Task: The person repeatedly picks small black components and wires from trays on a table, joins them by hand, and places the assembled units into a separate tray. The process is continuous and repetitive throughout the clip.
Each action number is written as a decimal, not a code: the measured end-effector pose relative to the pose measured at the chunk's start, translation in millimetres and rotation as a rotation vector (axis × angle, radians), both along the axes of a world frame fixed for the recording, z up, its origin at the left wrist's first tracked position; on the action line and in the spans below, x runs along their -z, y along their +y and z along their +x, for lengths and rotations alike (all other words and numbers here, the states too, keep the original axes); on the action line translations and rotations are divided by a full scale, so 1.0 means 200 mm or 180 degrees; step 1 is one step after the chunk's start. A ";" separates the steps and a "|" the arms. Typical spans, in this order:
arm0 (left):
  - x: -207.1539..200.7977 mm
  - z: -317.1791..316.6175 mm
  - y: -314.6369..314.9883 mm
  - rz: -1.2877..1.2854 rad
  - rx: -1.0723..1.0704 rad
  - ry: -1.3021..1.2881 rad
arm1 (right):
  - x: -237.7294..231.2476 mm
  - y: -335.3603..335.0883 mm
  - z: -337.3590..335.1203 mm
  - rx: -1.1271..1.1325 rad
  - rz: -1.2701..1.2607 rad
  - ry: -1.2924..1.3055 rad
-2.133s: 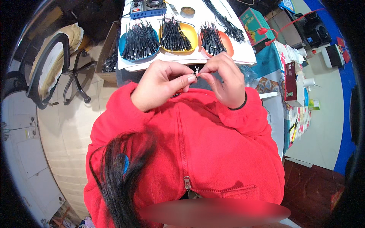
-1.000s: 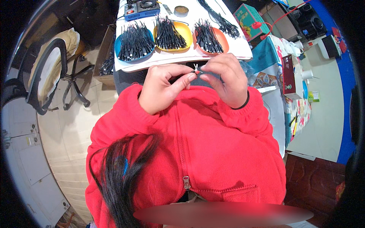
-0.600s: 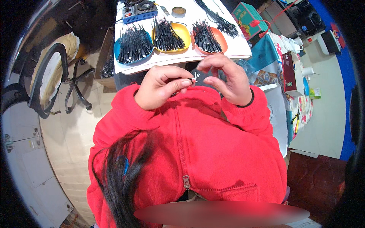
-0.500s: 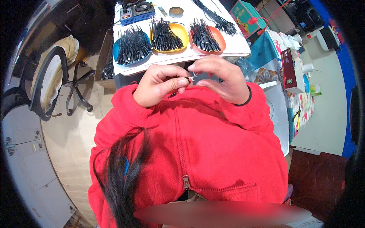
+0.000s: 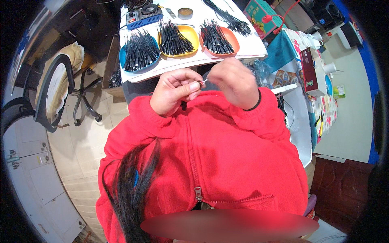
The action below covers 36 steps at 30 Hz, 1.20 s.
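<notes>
My left hand (image 5: 174, 91) pinches a short black cable between thumb and fingertips. Its thin stripped wires (image 5: 205, 81) poke out toward the right, and a dark end of the cable (image 5: 184, 105) shows below the palm. Close to the wire tips is my right hand (image 5: 235, 83), its fingers curled and smeared by motion, so whether they touch or grip the wires cannot be made out. Just beyond both hands, bundles of black USB cables lie in a blue tray (image 5: 122, 58), a yellow tray (image 5: 193, 34) and an orange tray (image 5: 233, 42).
On the white table (image 5: 253, 48) stand a blue-sided device (image 5: 144, 22), a small round tin (image 5: 185, 13) and more black cables (image 5: 233, 24). A wheeled chair (image 5: 54, 93) is at the left. A dark red box (image 5: 310, 73) sits on the flowered cloth at the right.
My right hand's fingers have curled in from a spread pose and are now blurred. The splayed wire ends look gathered together. My left hand keeps its hold on the cable.
</notes>
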<state>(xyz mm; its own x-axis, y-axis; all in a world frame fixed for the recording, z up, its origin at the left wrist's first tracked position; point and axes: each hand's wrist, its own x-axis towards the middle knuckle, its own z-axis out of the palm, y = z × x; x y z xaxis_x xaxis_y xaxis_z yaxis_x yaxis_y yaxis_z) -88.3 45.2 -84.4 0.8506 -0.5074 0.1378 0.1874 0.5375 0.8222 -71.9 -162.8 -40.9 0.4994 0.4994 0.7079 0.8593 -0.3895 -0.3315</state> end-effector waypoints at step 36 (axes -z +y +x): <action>0.04 0.02 0.02 -0.0381 0.0425 0.0096 | -0.03 -0.01 0.00 -0.0857 0.0509 0.1678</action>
<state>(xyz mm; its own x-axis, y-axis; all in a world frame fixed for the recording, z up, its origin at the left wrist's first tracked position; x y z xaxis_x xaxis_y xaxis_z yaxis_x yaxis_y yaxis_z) -85.2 49.9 -92.3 0.7816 -0.5974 0.1794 0.2872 0.6000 0.7467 -72.4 -165.6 -35.3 0.6738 0.5648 0.4765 0.6251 -0.0918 -0.7751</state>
